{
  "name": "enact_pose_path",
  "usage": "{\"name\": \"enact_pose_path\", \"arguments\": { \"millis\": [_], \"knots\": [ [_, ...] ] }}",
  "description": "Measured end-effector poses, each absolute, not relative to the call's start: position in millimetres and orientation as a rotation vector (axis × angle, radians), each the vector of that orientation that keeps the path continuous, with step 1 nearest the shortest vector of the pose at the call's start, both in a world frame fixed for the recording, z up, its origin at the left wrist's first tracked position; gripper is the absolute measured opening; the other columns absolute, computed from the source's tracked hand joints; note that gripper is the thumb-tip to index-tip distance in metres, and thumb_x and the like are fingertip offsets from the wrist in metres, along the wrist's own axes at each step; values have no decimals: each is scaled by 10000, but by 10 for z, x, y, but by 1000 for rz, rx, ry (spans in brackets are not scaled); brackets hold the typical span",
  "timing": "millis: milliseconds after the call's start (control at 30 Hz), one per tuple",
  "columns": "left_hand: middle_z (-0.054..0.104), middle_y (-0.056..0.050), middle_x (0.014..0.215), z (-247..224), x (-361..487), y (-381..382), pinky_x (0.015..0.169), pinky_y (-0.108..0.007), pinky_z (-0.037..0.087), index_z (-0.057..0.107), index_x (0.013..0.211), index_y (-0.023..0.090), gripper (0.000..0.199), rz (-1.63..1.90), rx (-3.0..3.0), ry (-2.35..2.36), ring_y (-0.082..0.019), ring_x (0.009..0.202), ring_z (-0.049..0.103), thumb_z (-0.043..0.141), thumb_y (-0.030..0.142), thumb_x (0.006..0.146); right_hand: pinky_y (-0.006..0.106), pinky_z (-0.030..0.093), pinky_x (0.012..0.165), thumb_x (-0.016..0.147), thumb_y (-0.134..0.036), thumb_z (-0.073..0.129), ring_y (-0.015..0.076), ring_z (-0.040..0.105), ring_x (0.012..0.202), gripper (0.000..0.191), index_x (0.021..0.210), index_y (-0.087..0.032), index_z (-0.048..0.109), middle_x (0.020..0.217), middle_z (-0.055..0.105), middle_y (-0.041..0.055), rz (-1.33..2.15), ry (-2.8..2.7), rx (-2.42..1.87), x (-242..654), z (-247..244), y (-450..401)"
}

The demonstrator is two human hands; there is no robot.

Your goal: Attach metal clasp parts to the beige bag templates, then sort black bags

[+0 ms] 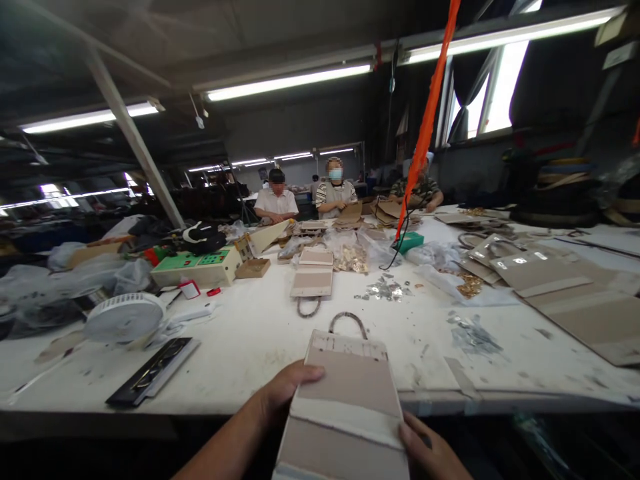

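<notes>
A beige-and-white bag panel [350, 393] with a dark curved handle at its top is held at the table's front edge. My left hand [290, 385] grips its left side, thumb on the face and fingers behind. On the right side my right hand [425, 445] is closed round the lower edge. The handle lies over the white table. Beyond it, a second panel [312, 281] lies flat with its handle toward me. Loose silver metal pieces [387, 289] are scattered to the right of that one.
On the left are a white fan [125, 319], a black tray [150, 373] and a green-and-cream machine [197, 267]. Large panels [575, 293] lie right, near gold pieces [470, 285]. An orange strip [425, 127] hangs ahead. Several people sit across the table.
</notes>
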State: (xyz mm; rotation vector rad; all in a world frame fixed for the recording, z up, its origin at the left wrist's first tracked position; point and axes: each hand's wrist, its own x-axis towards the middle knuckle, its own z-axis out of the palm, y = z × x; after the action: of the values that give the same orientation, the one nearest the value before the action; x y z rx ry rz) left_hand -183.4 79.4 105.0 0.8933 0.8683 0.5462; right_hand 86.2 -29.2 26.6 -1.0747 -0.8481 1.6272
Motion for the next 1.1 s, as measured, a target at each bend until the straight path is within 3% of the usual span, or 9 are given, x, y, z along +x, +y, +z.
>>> {"name": "enact_pose_path", "arguments": {
  "millis": [100,267,433,533,667,767,867,967,1100],
  "knots": [
    [716,-226,1088,1114,-1789,662,866,-331,531,730,1165,30,572,518,969,808,-264,905,718,803,368,710,428,548,955,697,-785,747,349,653,1179,831,1284,-198,712,1201,714,117,1679,-638,-1002,979,434,-132],
    [708,-215,1131,1300,-1725,576,844,-315,532,741,1162,58,606,442,1030,839,-260,916,707,821,379,654,337,561,754,681,-637,842,264,698,854,917,1395,-120,589,1005,727,139,1688,-609,-1024,1000,632,-95],
    [692,-165,1227,1608,-1714,638,819,-322,546,627,1352,153,726,302,1133,892,-266,960,711,843,318,680,201,334,487,712,-758,762,79,454,521,900,1315,-105,624,840,686,87,1655,-1002,-1141,962,363,-326],
    [654,-136,1327,1711,-1634,795,831,-331,551,540,1439,208,798,143,1231,879,-287,1050,697,847,331,713,232,448,583,732,-772,735,97,480,560,811,1228,-132,696,766,651,56,1690,-1091,-1094,931,147,-486],
    [619,-127,1389,1615,-1382,1202,950,-374,534,523,1449,183,815,-91,1422,830,-323,1192,645,828,398,725,296,506,941,768,-748,725,250,641,1046,732,1167,-134,725,1069,697,104,1717,-1123,-973,948,-24,-617],
    [560,-111,1470,1384,-1096,1594,1100,-375,444,502,1480,137,848,-294,1726,735,-320,1337,542,795,344,711,256,495,764,840,-758,645,208,629,914,775,1247,-99,676,1067,681,129,1734,-1149,-1071,1034,-100,-658],
    [549,-92,1485,1115,-772,1912,1125,-336,407,438,1566,150,913,-488,2007,775,-280,1340,537,757,309,726,218,371,559,852,-777,610,105,479,633,796,1229,-78,661,848,620,87,1709,-1120,-1195,1133,-182,-672],
    [596,-84,1422,914,-510,2060,1079,-333,434,399,1607,205,951,-581,2056,816,-271,1279,580,749,282,726,213,306,502,847,-809,576,77,374,548,847,1241,-63,647,711,514,33,1688,-1107,-1315,1218,-230,-659],
    [684,-66,1195,823,-376,2033,947,-325,485,342,1636,292,982,-531,2129,890,-263,1107,658,759,307,747,222,356,513,876,-780,543,103,422,555,808,1294,-99,663,692,542,30,1642,-1222,-1455,1402,-159,-612]
  ]
}}
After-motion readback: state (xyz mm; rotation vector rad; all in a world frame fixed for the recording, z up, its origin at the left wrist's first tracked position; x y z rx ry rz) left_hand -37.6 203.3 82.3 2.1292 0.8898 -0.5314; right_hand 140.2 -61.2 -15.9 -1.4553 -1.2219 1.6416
